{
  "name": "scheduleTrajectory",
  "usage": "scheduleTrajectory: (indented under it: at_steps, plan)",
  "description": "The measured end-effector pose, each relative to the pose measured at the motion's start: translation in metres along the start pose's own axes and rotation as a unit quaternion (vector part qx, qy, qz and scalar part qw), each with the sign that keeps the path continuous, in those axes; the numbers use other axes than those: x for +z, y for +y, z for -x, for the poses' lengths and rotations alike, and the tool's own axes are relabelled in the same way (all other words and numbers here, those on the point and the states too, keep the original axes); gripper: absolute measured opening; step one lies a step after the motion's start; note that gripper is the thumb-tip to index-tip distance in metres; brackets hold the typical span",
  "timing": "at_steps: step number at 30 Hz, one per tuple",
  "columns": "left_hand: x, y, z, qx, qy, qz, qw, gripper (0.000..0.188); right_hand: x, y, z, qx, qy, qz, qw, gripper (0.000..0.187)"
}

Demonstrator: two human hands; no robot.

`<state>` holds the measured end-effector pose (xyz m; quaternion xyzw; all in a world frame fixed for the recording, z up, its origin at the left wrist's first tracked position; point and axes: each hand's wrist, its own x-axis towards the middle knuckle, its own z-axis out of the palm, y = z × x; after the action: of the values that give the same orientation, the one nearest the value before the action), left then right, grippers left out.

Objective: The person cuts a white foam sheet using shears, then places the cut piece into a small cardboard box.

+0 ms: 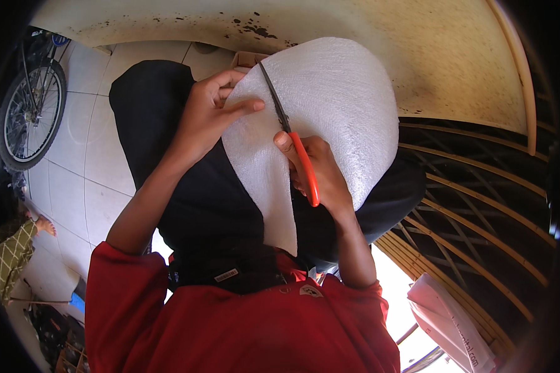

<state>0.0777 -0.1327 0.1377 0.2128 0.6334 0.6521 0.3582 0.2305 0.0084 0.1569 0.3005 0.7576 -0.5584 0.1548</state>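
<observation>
The orange-handled scissors (301, 154) are held in the right hand (327, 175), blades (272, 91) pointed far and slightly left across the white foam sheet (348, 93), which is draped over the lap (190, 199); its left edge is held by the left hand (206, 110), thumb on top.

I'm getting fair, slightly hazy light on my feed, w/ soft sheen on the white sheet (339, 93). Blown-out glare below right of it, nr the pale pink bag (438, 311); deep shadow far right of it. Soft shade on the cream panel (460, 68) beside it. Fisheye bends edges; corners go blk.
</observation>
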Motion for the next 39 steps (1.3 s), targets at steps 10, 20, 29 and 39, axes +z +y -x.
scheduleTrajectory:
  at_steps: [10, 20, 29, 39]
  plan:
    - [-0.002, -0.011, -0.004, -0.057, -0.003, -0.008, 0.998, 0.032, 0.003, 0.002, -0.005, 0.027, 0.0, -0.051, 0.998, 0.069]
    - [-0.002, -0.007, -0.004, -0.054, 0.053, 0.003, 0.997, 0.034, -0.004, 0.036, 0.005, -0.011, 0.04, -0.154, 0.987, 0.061]
    - [0.002, -0.033, -0.047, -0.198, 0.129, 0.124, 0.964, 0.026, -0.051, 0.066, 0.023, -0.124, 0.296, 0.013, 0.947, 0.039]
    - [0.04, -0.095, -0.119, -0.155, 0.245, 0.051, 0.956, 0.033, -0.064, 0.08, 0.023, -0.165, 0.306, -0.174, 0.921, 0.041]
